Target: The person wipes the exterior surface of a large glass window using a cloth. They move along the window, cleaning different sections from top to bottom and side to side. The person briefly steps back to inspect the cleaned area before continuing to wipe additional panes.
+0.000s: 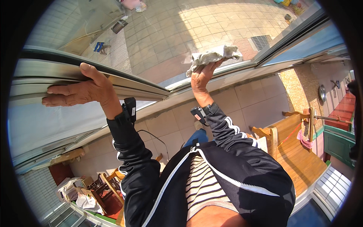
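My right hand [202,79] holds a crumpled pale grey cloth [212,56] up at the window pane [158,37], just above the bottom frame rail. The fingertips are hidden behind the cloth. With its fingers spread and nothing in it, my left hand [85,88] lies on the metal window frame [133,88] at the left. Paving outside shows through the pane. Both forearms are in dark sleeves with white stripes, and a small black device is strapped at each wrist.
A slatted wooden bench [300,153] stands at the right on the tiled floor [235,99]. Bags and wooden furniture [105,184] are at the lower left. A metal basin [322,93] lies at the far right. Outside, a drain grate [261,42] is set in the paving.
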`<move>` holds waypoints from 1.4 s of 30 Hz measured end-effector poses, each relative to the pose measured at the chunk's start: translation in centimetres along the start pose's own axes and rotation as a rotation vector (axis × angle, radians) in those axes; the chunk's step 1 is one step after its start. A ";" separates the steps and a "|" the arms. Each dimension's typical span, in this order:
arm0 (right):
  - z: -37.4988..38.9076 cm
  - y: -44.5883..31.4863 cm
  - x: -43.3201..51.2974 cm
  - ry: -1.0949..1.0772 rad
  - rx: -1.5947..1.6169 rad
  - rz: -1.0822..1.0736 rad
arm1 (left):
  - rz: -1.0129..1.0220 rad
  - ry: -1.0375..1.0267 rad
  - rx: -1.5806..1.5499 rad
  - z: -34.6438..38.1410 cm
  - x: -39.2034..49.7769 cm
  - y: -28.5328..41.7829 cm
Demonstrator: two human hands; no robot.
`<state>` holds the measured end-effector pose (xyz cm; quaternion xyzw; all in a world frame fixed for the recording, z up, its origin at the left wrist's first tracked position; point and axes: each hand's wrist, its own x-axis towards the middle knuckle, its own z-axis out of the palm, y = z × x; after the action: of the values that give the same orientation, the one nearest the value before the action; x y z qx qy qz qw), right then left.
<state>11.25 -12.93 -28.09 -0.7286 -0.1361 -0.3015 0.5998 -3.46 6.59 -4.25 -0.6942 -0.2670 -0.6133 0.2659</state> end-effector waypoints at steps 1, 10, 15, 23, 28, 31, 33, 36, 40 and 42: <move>1.1 -2.0 -2.3 -0.034 0.058 -0.093 | 0.017 0.012 -0.001 0.0 -0.1 -0.1; 0.9 -2.0 -2.0 -0.446 -0.056 -0.875 | 0.045 -0.017 0.040 -0.4 -0.1 0.2; -2.7 6.5 8.8 0.023 -0.164 -0.620 | 0.003 -0.012 0.062 -0.4 -0.1 0.7; -7.2 18.3 17.7 0.462 0.433 0.320 | -0.035 -0.068 0.046 -0.8 0.1 1.4; -8.3 20.4 18.7 0.495 0.037 0.654 | -0.031 -0.179 -0.141 -2.4 0.1 1.3; -6.3 18.4 15.5 0.501 0.061 0.613 | 0.037 -0.231 -0.285 -3.9 0.2 -0.3; -4.3 15.8 12.3 0.516 0.158 0.563 | 0.113 -0.204 -0.355 -3.8 0.2 -1.7; -0.7 10.6 5.9 0.502 0.234 0.472 | 0.230 -0.148 -0.422 -2.7 -0.1 -3.8; 4.3 2.6 -4.6 0.397 0.106 0.405 | 0.315 -0.153 -0.478 -1.9 -0.6 -5.9; 6.6 -1.3 -10.1 0.299 0.288 0.471 | 0.434 -0.120 -0.467 -1.8 -0.4 -6.3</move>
<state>4.47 -4.67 -33.79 -0.5953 0.0846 -0.2357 0.7635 -9.15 9.78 -4.18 -0.8121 0.0202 -0.5449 0.2076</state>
